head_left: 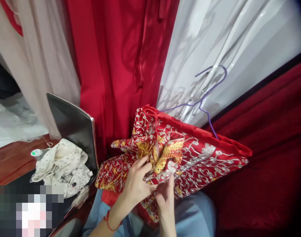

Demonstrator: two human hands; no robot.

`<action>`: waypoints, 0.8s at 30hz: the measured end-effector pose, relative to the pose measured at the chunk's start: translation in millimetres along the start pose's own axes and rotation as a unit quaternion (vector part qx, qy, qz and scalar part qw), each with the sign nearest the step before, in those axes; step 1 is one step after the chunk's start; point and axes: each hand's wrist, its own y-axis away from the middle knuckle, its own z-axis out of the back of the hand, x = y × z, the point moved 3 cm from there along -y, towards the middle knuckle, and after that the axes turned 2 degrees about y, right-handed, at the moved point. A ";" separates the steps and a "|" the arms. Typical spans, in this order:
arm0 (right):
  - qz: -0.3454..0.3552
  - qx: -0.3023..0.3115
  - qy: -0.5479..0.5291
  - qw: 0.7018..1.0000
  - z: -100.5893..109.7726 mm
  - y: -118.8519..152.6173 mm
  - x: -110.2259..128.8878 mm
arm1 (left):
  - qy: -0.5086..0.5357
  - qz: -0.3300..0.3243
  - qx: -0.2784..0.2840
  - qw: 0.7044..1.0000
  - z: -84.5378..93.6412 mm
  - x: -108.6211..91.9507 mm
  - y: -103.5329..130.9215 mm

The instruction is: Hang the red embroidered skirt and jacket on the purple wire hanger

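A red garment (199, 161) covered in silver and gold embroidery lies bunched over my lap. Its plain red upper edge hangs on a purple wire hanger (201, 100), whose hook sticks up freely. My left hand (137, 181) is closed on the bunched cloth near the gold-embroidered middle, fingers curled over it. Beside it, my right hand (166, 196) pinches the fabric between thumb and fingers. The two hands almost meet at a fold. Some fingertips are hidden by the cloth. A thin red cord (155, 120) loops near the garment's top left.
A black chair (73, 121) at the left bears a crumpled white speckled cloth (63, 164); a small white-capped container (36, 153) is beside it. Long red cloth (103, 65) and white sheer fabric (187, 42) hang ahead. Dark red fabric (269, 184) fills the right side.
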 end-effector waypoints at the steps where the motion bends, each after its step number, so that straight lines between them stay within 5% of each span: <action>1: -0.039 -0.044 0.002 0.998 4.2 -1.0 -3.1 | -0.006 0.005 0.032 0.999 -10.3 2.7 4.3; 6: -0.088 -0.124 0.008 0.988 26.4 -16.6 3.0 | 0.051 0.052 0.105 0.992 -24.7 25.2 20.2; 13: -0.018 -0.172 0.074 0.982 54.9 -24.3 6.6 | 0.151 0.137 0.032 0.978 3.0 60.2 29.8; 15: 0.004 -0.198 0.097 0.975 62.4 -23.2 7.0 | 0.169 0.136 0.052 0.975 9.6 63.2 31.9; 20: 0.035 -0.270 0.085 0.958 82.6 -20.8 18.2 | 0.142 0.153 0.119 0.971 16.3 66.2 32.8; 24: 0.085 -0.308 0.186 0.929 102.5 -23.4 26.9 | 0.058 0.164 0.137 0.975 10.9 70.2 30.4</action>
